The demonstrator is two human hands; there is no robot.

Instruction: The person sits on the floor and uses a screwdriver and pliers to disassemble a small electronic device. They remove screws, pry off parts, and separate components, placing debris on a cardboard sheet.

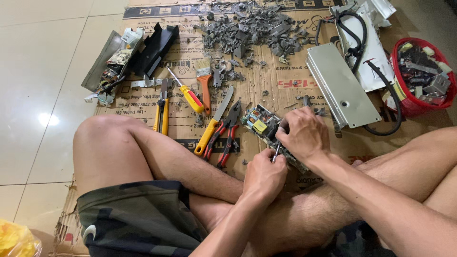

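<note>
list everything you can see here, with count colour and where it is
circuit board: one, green with a yellow part, on the cardboard under the hands
cardboard sheet: one, brown, spread on the tiled floor
small metal tool: one, silver, in the left hand
pliers: one, red and black handles, left of the board
knife: one, yellow handle, beside the pliers
screwdriver: one, yellow and red
brush: one, orange handle
yellow-handled cutters: one
grey scrap pile: top centre
metal casing: one, silver, right
red basket: one, full of parts, far right
left hand: in a grip on the tool
right hand: on the board
</note>
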